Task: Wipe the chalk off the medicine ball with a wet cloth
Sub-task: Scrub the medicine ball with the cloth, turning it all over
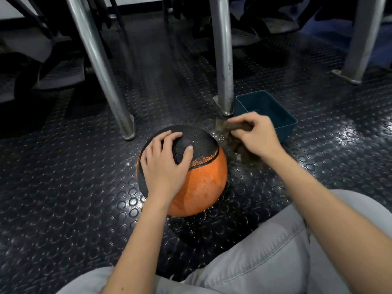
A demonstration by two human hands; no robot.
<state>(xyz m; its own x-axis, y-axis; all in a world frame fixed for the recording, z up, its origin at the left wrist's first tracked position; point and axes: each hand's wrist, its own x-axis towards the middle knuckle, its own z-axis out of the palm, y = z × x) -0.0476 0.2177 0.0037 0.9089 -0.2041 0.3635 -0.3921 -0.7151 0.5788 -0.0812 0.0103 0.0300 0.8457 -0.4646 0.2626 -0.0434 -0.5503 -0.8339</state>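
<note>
An orange and black medicine ball [201, 183] sits on the studded black floor in front of my knees. Pale chalky smears show on its orange side. My left hand [164, 164] rests on top of the ball with fingers spread over the black panel. To the right of the ball my right hand [255, 132] grips a brown wet cloth [237, 127], which hangs blurred below the hand, apart from the ball.
A teal plastic tub [282, 126] stands just behind my right hand, beside a metal rack leg [222, 60]. Another slanted metal leg [104, 66] rises left of the ball. Water drops glisten on the rubber floor [63, 198] around the ball. My grey trouser legs fill the bottom.
</note>
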